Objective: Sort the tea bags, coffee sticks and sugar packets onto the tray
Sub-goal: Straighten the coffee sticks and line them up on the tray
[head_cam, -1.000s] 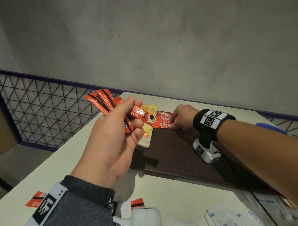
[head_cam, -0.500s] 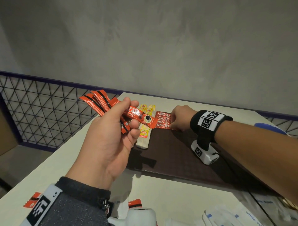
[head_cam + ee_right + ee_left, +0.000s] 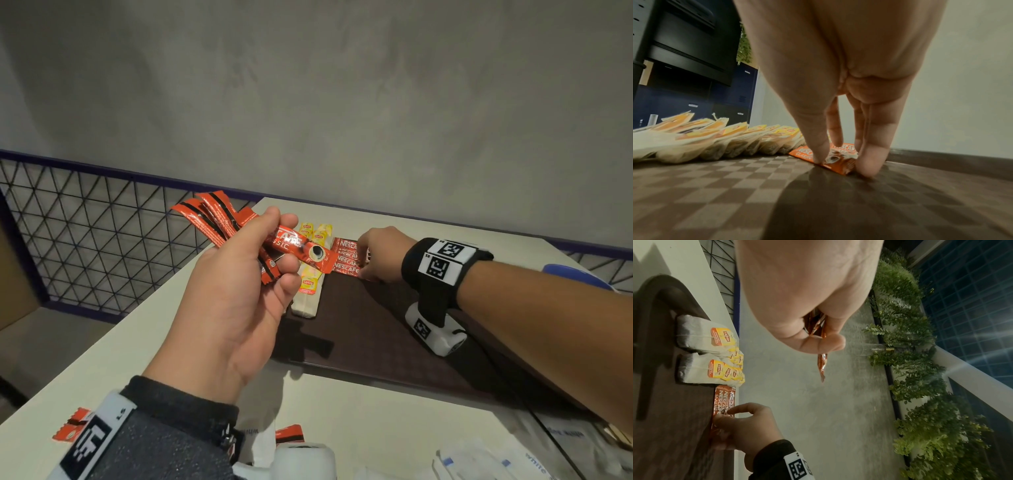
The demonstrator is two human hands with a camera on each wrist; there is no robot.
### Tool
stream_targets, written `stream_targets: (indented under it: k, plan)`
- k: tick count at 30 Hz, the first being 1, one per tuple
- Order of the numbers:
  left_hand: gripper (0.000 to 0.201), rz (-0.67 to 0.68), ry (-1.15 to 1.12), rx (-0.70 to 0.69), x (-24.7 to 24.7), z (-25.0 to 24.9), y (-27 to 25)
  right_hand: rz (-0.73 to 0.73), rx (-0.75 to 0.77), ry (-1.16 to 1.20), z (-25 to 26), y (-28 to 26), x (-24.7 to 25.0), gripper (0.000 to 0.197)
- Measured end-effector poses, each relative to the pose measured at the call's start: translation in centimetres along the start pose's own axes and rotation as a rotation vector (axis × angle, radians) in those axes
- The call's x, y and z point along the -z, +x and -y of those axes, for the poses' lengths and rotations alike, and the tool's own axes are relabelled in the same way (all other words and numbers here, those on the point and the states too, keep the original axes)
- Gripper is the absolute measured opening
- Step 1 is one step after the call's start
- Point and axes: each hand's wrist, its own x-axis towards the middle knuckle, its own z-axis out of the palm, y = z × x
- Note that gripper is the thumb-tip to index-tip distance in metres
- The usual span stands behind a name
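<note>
My left hand [image 3: 284,246] is raised over the tray's left edge and grips a fan of several red coffee sticks [image 3: 212,219]; one stick's end [image 3: 822,366] pokes out past the thumb. My right hand [image 3: 373,260] is down at the far edge of the dark checkered tray [image 3: 359,335]. Its thumb and fingertips [image 3: 865,162] pinch the row of coffee sticks [image 3: 803,154] lying flat there. Left of that row, yellow-tagged tea bags [image 3: 310,284] lie in overlapping lines along the tray's far left side.
Loose coffee sticks lie on the white table near my left sleeve [image 3: 70,425] and by the front edge [image 3: 289,433]. White sugar packets [image 3: 479,462] sit at the near right. A blue object [image 3: 575,274] is at the far right, a mesh railing [image 3: 85,240] to the left.
Little has changed: my left hand keeps its sticks raised, and my right hand stays on the sticks on the tray, its fingers shifting slightly.
</note>
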Motion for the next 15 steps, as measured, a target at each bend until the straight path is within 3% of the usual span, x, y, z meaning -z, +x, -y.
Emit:
stream_targets:
  k: [7, 15]
  plan:
    - [0.024, -0.008, 0.001, -0.003, 0.05, -0.03, 0.08, 0.032, 0.040, -0.038, 0.10, 0.54, -0.34, 0.041]
    - [0.023, -0.009, -0.003, -0.005, -0.05, -0.10, 0.13, -0.015, 0.060, -0.014, -0.56, 0.30, -0.13, 0.037]
